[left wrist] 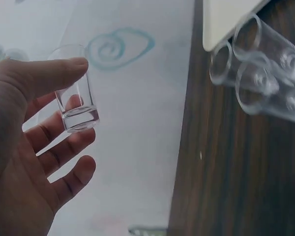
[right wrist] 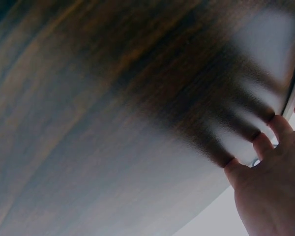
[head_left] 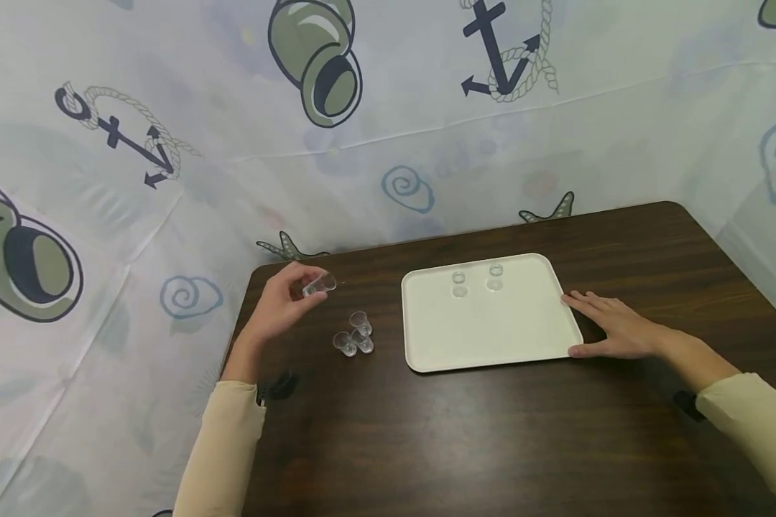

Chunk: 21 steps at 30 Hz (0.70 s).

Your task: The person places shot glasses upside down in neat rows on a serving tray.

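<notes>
Our left hand [head_left: 279,305] pinches a clear glass [head_left: 321,284], best held firmly; our spread right hand [head_left: 614,327] should steady the tray [head_left: 485,327].

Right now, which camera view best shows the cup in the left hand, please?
The left wrist view: the cup appears large, its thick base clear. The head view shows it small; the right wrist, not at all.

You worked at a dark, wood-grained bench [head_left: 465,438] in what looked like a curtained nook; whether it belonged to a home, studio or lab could not be told. Pale cloth [head_left: 336,187], printed with anchors [head_left: 493,50], spiral shells [head_left: 406,188] and starfish [head_left: 287,248], hung beyond your right fingers [head_left: 588,304] and both beyond and to the left of your left fingers [left wrist: 78,172].
</notes>
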Tool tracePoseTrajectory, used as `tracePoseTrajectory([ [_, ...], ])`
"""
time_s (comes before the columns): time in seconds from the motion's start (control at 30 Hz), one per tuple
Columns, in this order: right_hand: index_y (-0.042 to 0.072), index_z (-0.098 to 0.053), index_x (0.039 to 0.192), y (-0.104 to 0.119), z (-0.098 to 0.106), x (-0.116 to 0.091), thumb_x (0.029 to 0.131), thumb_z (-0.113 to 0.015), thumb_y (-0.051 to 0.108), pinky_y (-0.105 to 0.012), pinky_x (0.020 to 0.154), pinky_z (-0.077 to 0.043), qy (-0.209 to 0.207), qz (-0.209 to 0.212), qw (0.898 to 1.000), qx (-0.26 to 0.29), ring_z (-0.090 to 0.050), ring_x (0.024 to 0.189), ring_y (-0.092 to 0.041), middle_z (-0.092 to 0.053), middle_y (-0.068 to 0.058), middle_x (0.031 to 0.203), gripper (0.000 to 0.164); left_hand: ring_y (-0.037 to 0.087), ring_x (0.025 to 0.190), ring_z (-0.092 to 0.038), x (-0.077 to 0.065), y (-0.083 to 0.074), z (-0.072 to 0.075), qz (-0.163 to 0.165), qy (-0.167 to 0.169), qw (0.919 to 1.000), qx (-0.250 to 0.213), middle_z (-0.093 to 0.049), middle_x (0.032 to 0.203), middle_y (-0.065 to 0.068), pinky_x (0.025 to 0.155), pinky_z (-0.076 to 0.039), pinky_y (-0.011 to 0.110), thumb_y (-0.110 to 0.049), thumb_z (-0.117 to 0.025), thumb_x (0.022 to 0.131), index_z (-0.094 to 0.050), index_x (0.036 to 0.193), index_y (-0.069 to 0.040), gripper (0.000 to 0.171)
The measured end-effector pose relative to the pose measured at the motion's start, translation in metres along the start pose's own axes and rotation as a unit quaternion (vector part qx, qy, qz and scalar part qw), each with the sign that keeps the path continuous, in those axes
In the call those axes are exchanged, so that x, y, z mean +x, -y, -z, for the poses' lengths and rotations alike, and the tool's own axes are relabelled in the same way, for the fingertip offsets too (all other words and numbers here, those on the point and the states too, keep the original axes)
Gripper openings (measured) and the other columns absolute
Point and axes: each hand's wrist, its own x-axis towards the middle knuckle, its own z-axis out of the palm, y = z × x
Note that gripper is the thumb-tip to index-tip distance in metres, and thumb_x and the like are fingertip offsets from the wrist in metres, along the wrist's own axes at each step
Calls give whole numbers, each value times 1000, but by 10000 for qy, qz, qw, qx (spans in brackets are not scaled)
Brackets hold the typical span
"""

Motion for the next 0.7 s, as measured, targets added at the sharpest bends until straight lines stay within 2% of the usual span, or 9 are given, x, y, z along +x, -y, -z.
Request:
tracePoseTrajectory([
  [0.17, 14, -19, 153, 0, 1, -1, 80, -70, 53, -67, 103, -13, -16, -9, 10000, 40, -13, 142, -45, -18, -19, 156, 97, 21, 96, -54, 38, -15, -18, -459, 775, 9947, 500, -59, 108, 4, 78, -45, 40, -23, -71, 88, -64, 118, -15, 32],
  [0.33, 14, -19, 153, -1, 1, 0, 80, -70, 54, -67, 103, -13, 19, -9, 10000, 82, -12, 141, -45, -17, -19, 156, 98, 17, 95, -53, 65, -29, -38, -879, 1357, 9787, 1268, -61, 105, -1, 83, -43, 36, -22, -68, 88, -66, 113, -16, 26],
  [0.5, 13, -20, 153, -3, 4, 2, 79, -72, 52, -68, 103, -12, -27, 37, 10000, 77, -13, 141, -47, -17, -21, 156, 99, 15, 89, -54, 92, -45, -65, -1335, 1838, 9497, 2154, -63, 99, -5, 80, -42, 36, -21, -70, 86, -69, 108, -20, 22],
  [0.6, 13, -20, 153, -3, 4, 3, 79, -72, 51, -67, 104, -11, -18, 67, 9999, 76, -13, 141, -47, -17, -22, 155, 99, 19, 90, -54, 105, -56, -82, -1404, 2147, 9297, 2643, -64, 100, -3, 79, -43, 39, -20, -70, 85, -71, 108, -19, 23],
  [0.7, 13, -19, 153, -3, 3, 3, 79, -72, 52, -68, 104, -11, 19, 62, 9999, 105, -12, 141, -47, -17, -21, 156, 99, 22, 90, -54, 111, -62, -99, -1393, 2341, 9103, 3118, -63, 101, -1, 79, -42, 42, -19, -68, 85, -71, 110, -21, 25],
])
